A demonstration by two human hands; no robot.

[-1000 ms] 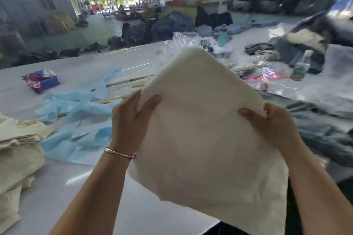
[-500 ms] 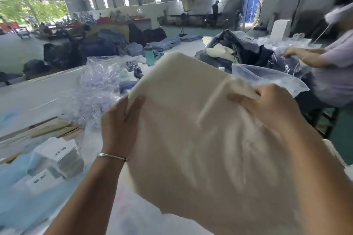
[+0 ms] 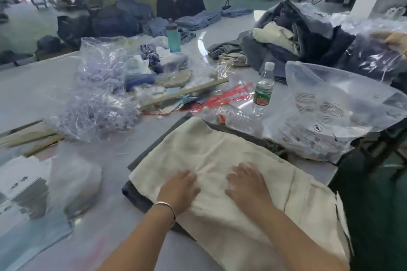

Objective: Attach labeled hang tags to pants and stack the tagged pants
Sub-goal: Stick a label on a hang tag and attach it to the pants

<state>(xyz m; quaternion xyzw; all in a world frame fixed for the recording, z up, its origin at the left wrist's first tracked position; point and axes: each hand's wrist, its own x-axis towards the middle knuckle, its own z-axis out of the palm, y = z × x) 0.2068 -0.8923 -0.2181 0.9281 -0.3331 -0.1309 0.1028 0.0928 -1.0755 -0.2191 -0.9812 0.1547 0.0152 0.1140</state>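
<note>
Cream pants [image 3: 220,156], folded, lie flat on a dark folded garment [image 3: 136,196] at the near right part of the grey table [image 3: 114,226]. Both hands rest flat on the cloth with fingers extended and gripping nothing: the left hand [image 3: 179,189], with a bracelet [image 3: 166,207] at its wrist, and the right hand [image 3: 246,182] just beside it. The pants' long axis runs from far left to near right, and the near right end hangs past the table's right edge and is cut off at the bottom of the view. To the left of the pants lies bare tabletop; farther left a blurred stack of white tags [image 3: 24,185] is hard to read. Beyond the far end lie a crumpled clear plastic heap [image 3: 97,99], red strips [image 3: 229,97], a lying bottle [image 3: 237,117] and an upright water bottle [image 3: 263,89]. A printed plastic bag [image 3: 330,105] crowds the right side. No tag shows on the pants.
</note>
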